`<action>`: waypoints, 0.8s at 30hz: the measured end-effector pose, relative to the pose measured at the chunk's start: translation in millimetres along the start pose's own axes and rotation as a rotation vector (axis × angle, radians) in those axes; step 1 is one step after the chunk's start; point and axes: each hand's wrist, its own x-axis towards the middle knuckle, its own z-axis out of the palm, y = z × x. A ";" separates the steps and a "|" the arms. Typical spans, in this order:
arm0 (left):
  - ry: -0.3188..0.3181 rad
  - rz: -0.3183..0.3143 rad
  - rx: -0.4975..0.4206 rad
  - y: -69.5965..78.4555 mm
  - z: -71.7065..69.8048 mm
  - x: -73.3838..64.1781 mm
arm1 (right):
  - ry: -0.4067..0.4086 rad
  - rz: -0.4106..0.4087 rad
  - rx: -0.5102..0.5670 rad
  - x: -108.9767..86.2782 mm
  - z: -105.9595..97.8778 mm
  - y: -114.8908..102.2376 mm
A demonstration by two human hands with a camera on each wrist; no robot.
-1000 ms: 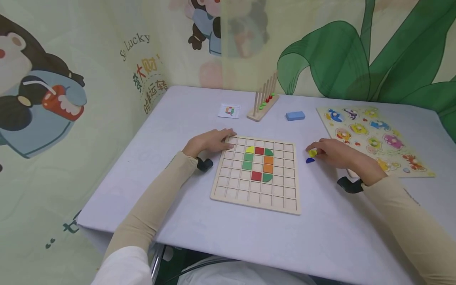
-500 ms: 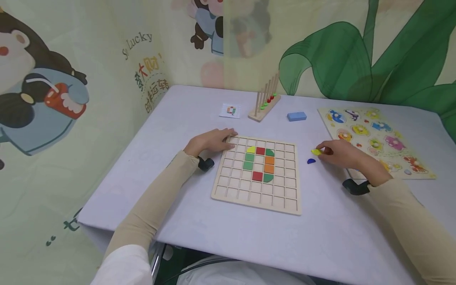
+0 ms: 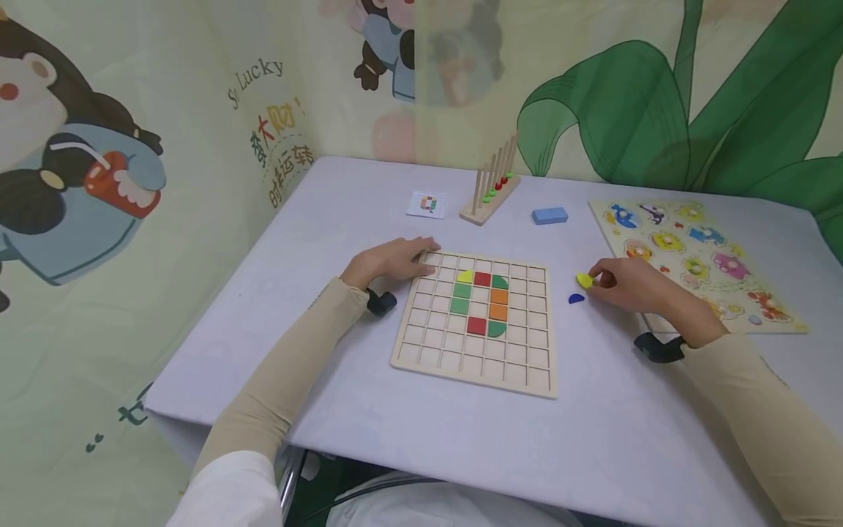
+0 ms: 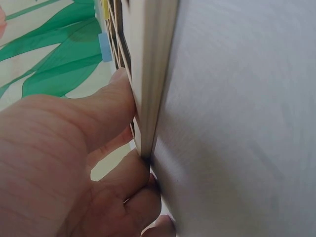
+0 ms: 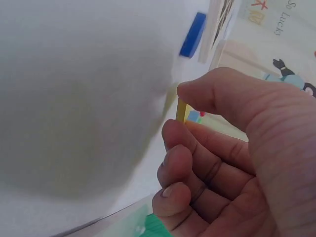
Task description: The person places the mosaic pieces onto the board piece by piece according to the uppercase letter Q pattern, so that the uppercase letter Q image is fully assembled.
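Note:
A wooden grid board lies on the white-covered table, with yellow, red, green and orange pieces forming a ring in its cells. At its far left corner my left hand grips the edge; in the left wrist view, the thumb lies against the rim and curled fingers sit around the corner. Right of the board, my right hand pinches a small yellow piece with a rounded side between thumb and fingertips. A blue half-round piece lies just in front of it, also visible in the right wrist view.
Behind the board are a small pattern card, a peg stand with red and green beads, and a blue block. An animal puzzle board lies at the right, partly under the right forearm in this view.
My right hand has shifted slightly right with the yellow piece, which has turned between the fingers. The blue piece and my left hand stay in place.

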 end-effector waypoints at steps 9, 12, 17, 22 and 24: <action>-0.001 -0.010 0.002 -0.2 0.3 0.9 | -0.008 -0.078 -0.042 -2.6 -0.5 -42.1; -0.001 -0.007 0.004 -0.6 0.4 1.3 | -0.022 -0.107 -0.060 -3.3 1.6 -58.7; 0.002 -0.007 0.002 -0.5 0.3 1.0 | -0.053 -0.172 -0.096 -3.2 6.4 -86.1; 0.002 -0.013 0.004 -0.7 0.1 0.0 | -0.094 -0.220 -0.130 0.9 11.6 -113.0; 0.004 -0.012 0.002 -1.0 0.3 0.2 | -0.099 -0.251 -0.146 3.0 14.7 -122.6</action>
